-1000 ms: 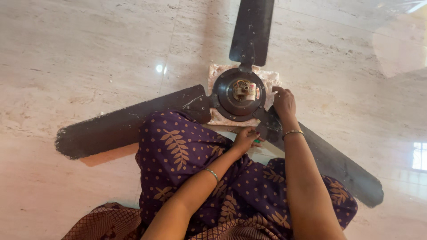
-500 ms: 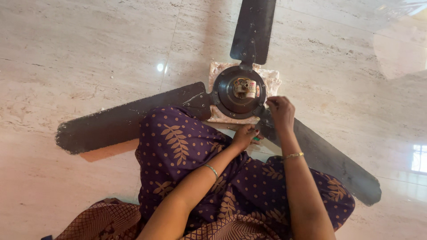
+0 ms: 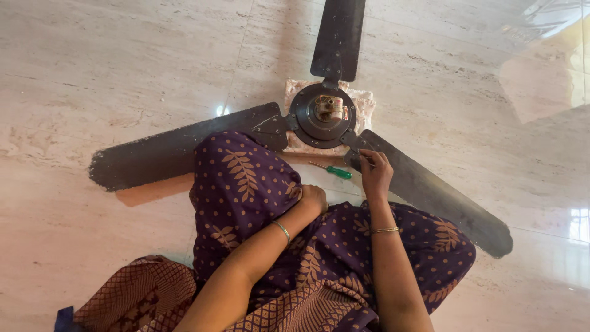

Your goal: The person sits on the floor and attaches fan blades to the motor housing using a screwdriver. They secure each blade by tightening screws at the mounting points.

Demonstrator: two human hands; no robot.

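The ceiling fan (image 3: pixel 322 114) lies flat on the pale marble floor (image 3: pixel 110 67) right in front of my knees, its round dark motor hub resting on a pinkish white cloth pad (image 3: pixel 364 106) that shows at the hub's edges. Three dark, dusty blades spread out from the hub: one points straight away from me, one (image 3: pixel 178 150) runs off to my left and passes behind my raised knee, and one (image 3: pixel 436 197) slants away to my right. My right hand (image 3: pixel 375 172) rests on the root of that right blade, just beside the hub; its fingers are curled with the tips pinched together against the blade, and I cannot tell whether they grip anything small there. My left hand (image 3: pixel 313 198) is pulled back onto my lap, loosely closed into a soft fist against the purple, leaf-printed fabric (image 3: pixel 246 184) over my knee, holding nothing that I can see. A small screwdriver with a green handle (image 3: pixel 332 170) lies loose on the floor between my two hands, just in front of the pad and touched by neither. I wear a thin bangle on each wrist. A brown patterned cloth (image 3: pixel 141 295) bunches on the floor by my left side. Bright window reflections gleam on the polished floor far off to my right.
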